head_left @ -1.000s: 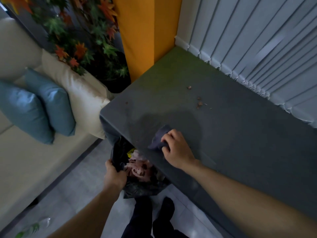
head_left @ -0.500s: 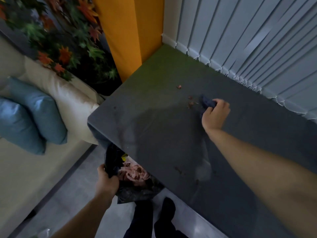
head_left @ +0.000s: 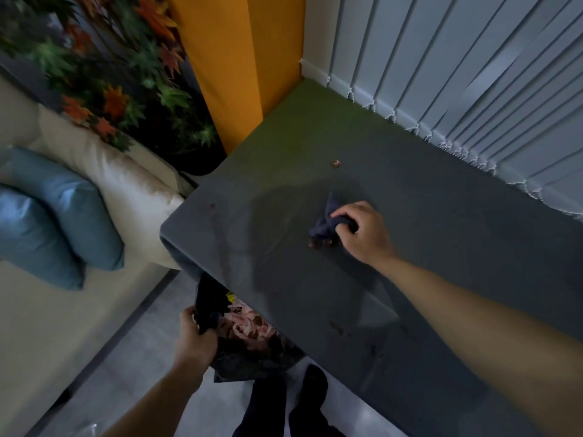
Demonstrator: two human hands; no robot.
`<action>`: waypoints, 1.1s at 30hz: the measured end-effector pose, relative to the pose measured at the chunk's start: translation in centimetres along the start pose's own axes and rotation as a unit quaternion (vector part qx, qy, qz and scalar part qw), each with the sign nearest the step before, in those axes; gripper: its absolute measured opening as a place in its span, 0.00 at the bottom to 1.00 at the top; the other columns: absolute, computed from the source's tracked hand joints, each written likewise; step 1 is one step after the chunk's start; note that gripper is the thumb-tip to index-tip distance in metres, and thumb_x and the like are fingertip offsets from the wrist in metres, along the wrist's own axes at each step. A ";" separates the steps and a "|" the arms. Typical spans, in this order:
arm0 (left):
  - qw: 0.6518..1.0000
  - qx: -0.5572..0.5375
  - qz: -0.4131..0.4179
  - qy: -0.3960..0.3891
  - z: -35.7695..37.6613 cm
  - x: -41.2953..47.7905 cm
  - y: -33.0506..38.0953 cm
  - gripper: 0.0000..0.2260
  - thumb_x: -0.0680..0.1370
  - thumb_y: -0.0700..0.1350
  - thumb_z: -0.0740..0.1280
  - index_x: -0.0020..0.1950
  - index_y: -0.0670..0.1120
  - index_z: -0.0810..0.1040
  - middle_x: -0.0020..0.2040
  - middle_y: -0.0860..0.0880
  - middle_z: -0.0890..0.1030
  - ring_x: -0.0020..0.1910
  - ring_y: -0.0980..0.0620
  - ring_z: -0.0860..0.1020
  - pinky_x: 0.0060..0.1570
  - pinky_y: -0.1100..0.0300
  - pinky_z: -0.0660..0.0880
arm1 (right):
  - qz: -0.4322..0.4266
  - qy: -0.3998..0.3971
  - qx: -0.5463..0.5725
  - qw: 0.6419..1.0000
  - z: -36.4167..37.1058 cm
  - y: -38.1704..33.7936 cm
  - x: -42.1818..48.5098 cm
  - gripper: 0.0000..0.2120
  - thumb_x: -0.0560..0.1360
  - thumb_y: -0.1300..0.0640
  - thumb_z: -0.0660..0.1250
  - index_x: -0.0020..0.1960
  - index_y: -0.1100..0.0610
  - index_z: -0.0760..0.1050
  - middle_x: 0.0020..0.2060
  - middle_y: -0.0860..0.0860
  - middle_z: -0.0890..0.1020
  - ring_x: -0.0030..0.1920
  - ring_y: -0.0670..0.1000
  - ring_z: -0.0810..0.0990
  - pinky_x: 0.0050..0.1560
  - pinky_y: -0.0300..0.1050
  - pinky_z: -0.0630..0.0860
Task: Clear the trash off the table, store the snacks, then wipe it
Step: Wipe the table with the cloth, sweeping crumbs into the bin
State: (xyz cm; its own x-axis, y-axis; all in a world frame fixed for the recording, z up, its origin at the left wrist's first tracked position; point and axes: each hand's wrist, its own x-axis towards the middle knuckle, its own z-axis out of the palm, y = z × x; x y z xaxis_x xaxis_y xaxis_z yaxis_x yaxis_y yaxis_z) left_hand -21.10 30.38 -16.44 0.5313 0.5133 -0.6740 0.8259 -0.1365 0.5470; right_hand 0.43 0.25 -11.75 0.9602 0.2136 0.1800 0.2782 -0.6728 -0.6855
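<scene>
My right hand [head_left: 362, 233] grips a bunched dark blue cloth [head_left: 325, 225] and presses it on the dark grey table [head_left: 441, 247], with small brown crumbs [head_left: 318, 244] at the cloth's near edge. One loose crumb [head_left: 335, 163] lies farther back, and a few brown specks [head_left: 339, 329] sit near the front edge. My left hand [head_left: 195, 339] holds the rim of a black trash bag [head_left: 252, 351] below the table's front edge; crumpled wrappers [head_left: 249, 326] show inside it.
A cream sofa [head_left: 104, 171] with two blue cushions [head_left: 63, 216] stands left of the table. An orange pillar [head_left: 239, 67] and a leafy plant [head_left: 120, 74] are behind it. Vertical blinds [head_left: 457, 74] run along the table's far side. My dark shoes [head_left: 312, 395] are on the floor.
My right hand drew the cloth back from the far crumbs toward the table's middle, dragging crumbs along. My left hand kept its hold on the bag.
</scene>
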 end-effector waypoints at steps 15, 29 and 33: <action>1.000 0.013 -0.009 -0.008 -0.1 0.5 -0.1 0.22 0.77 0.33 0.59 0.68 0.50 0.63 0.52 0.45 0.76 0.48 0.45 0.77 0.41 0.50 0.78 | 0.064 -0.069 -0.041 0.995 2.2 0.3 9.1 0.17 0.73 0.66 0.64 0.59 0.55 0.82 0.59 0.54 0.82 0.62 0.54 0.78 0.66 0.46 0.71; 1.000 0.011 -0.023 -0.016 0.6 -1.3 0.2 0.23 0.78 0.36 0.61 0.69 0.52 0.60 0.51 0.45 0.76 0.47 0.43 0.78 0.45 0.42 0.81 | 0.007 -0.058 -0.056 0.997 2.3 -1.0 1.0 0.17 0.69 0.63 0.66 0.55 0.55 0.84 0.47 0.54 0.85 0.51 0.58 0.76 0.55 0.46 0.73; 1.000 -0.006 -0.026 -0.012 0.8 -2.1 0.2 0.23 0.79 0.37 0.62 0.69 0.52 0.60 0.54 0.43 0.76 0.50 0.40 0.78 0.47 0.39 0.81 | -0.106 -0.141 -0.015 0.984 3.2 -3.0 -2.5 0.18 0.70 0.66 0.66 0.57 0.56 0.83 0.54 0.47 0.85 0.52 0.50 0.73 0.58 0.37 0.70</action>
State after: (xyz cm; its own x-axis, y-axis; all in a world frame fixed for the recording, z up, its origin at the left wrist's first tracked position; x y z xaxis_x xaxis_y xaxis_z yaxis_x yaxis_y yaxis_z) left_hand -21.91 28.60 -15.29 0.4926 0.4984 -0.7134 0.8502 -0.1009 0.5166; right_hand -2.86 3.99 -12.42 0.8358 0.5377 0.1108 0.4772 -0.6116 -0.6310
